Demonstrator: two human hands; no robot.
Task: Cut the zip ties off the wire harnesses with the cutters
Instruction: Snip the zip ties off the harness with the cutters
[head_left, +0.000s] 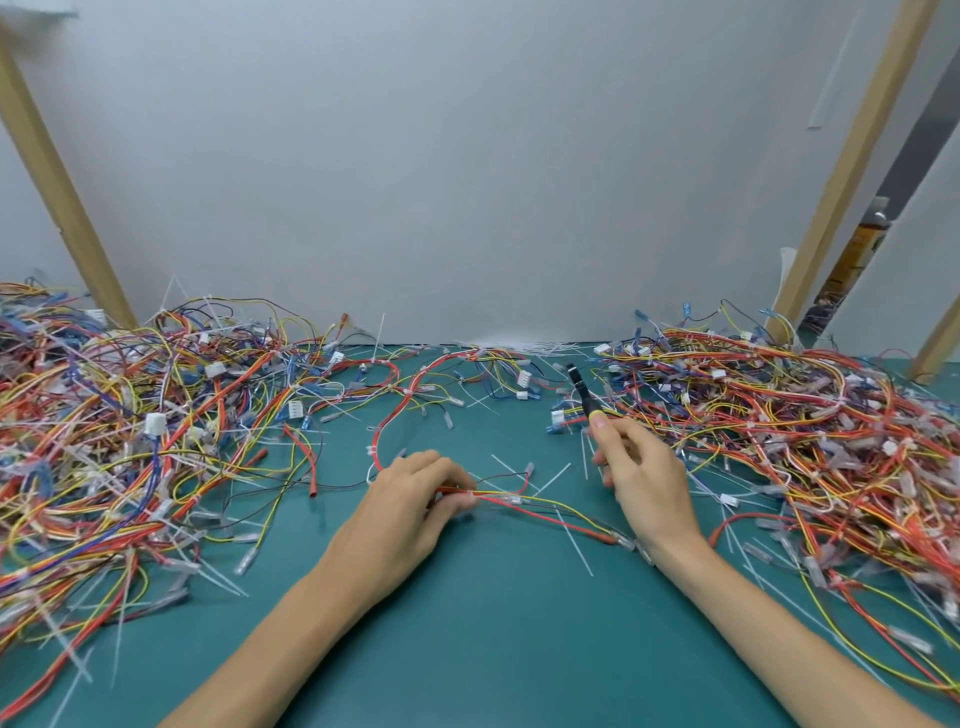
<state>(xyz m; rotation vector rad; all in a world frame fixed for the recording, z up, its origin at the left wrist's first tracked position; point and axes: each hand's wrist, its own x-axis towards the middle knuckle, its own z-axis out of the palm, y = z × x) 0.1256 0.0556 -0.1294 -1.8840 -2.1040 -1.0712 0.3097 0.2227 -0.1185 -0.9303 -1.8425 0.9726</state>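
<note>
A thin wire harness (550, 512) of red and yellow wires is pinched in the left hand (410, 499), low over the green counter (493, 634). The fingers (460, 503) of that hand are curled round the wires, with the thumb pressed against them. From the pinch the harness is led to the right, down to the counter, and its clear-sleeved ends are seen just beside the right wrist. A small white zip tie (511, 500) is seen on the wires, just right of the left fingertips.

The cutters (582, 389) are held in the right hand (644, 478), raised above the counter and apart from the harness. The handles are wrapped by the curled fingers, and the thumb is laid along the yellow grip. The black head is pointed up and away from the person, tilted slightly left. Whether the blades are parted cannot be told.

A large tangled heap of harnesses (130, 426) is spread over the left of the counter, and a second heap (805, 415) over the right. Loose harnesses are also strewn along the far edge between them. Loose white tie strips (574, 540) are scattered on the bare counter near both hands. A white backdrop (467, 156) is set behind the counter, flanked by slanted wooden posts (57, 187).
</note>
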